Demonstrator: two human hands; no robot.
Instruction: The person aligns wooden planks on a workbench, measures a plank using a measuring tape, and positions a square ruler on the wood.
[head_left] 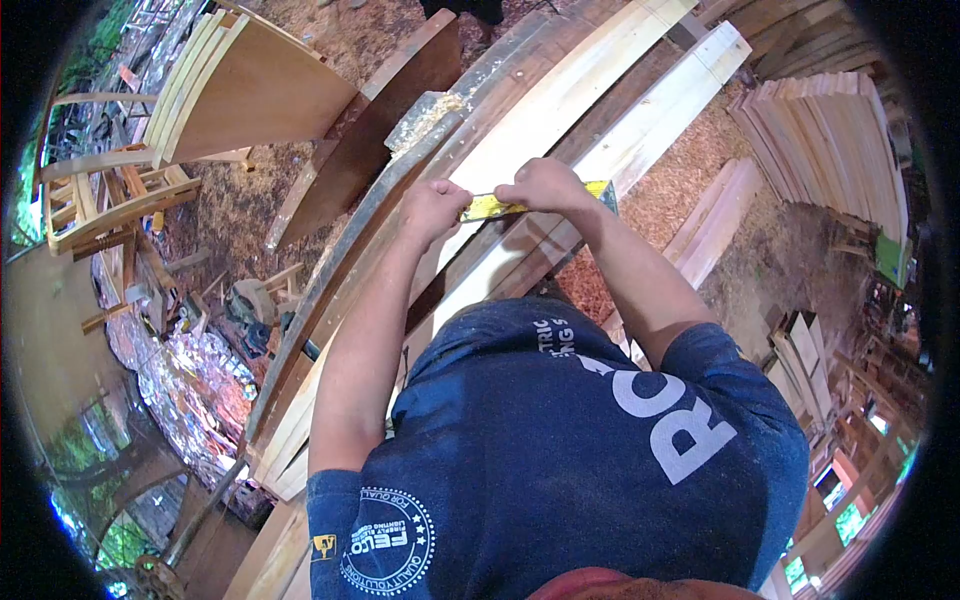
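A yellow measuring tape (488,208) with dark markings lies across pale wooden boards (650,120). My left hand (432,210) is closed, thumb and fingers pinching at the tape's left end. Over its middle is my right hand (548,187), closed with the fingers bent down onto the strip. A short yellow length shows beyond the right wrist, and the part under the right hand is hidden. Beneath both hands, the long boards run side by side from lower left to upper right, with dark gaps between them.
Wood shavings (455,103) lie on the bench edge. Curved boards (270,85) stand at upper left, and a tall stack of planks (825,150) stands at right. Loose planks (712,220) rest on the shaving-covered floor. A wooden frame (120,205) is at far left.
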